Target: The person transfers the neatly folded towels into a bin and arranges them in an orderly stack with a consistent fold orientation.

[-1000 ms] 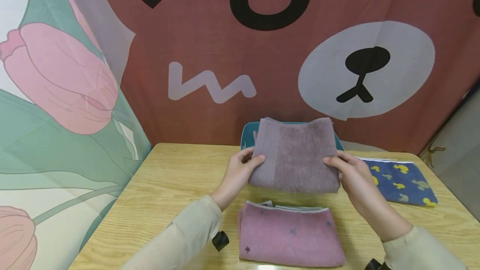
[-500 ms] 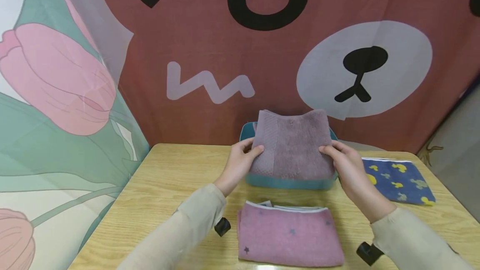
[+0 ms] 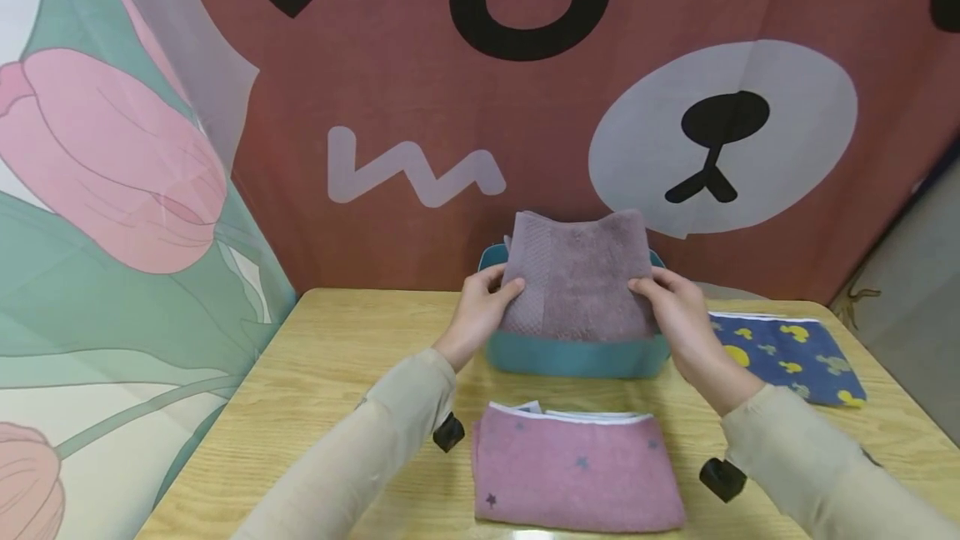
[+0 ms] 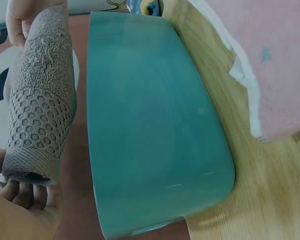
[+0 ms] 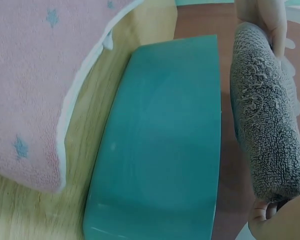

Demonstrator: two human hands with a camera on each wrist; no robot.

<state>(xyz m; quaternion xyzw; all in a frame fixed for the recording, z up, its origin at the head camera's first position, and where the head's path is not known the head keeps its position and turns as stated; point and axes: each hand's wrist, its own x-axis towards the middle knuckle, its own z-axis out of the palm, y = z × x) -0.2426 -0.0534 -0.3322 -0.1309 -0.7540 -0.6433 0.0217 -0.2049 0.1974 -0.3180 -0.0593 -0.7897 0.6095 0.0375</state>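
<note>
A folded mauve towel [image 3: 585, 273] with a patterned band is held up over the teal bin [image 3: 577, 357] at the back of the table. My left hand [image 3: 480, 307] grips its left edge, thumb on the front face. On the opposite edge my right hand [image 3: 678, 319] grips it the same way. Both wrist views show the towel's folded lower edge [image 4: 45, 95] above the bin's rim, with the bin wall [image 5: 160, 135] below it. The bin's inside is hidden behind the towel.
A folded pink towel [image 3: 577, 473] with stars lies on the wooden table [image 3: 352, 357] in front of the bin. To the right lies a folded blue towel [image 3: 795, 357] with yellow figures. A printed curtain [image 3: 397, 40] hangs directly behind the table.
Both hands have carried the mauve towel away from me and upward in the head view, over the bin. More of the bin's front wall now shows beneath it.
</note>
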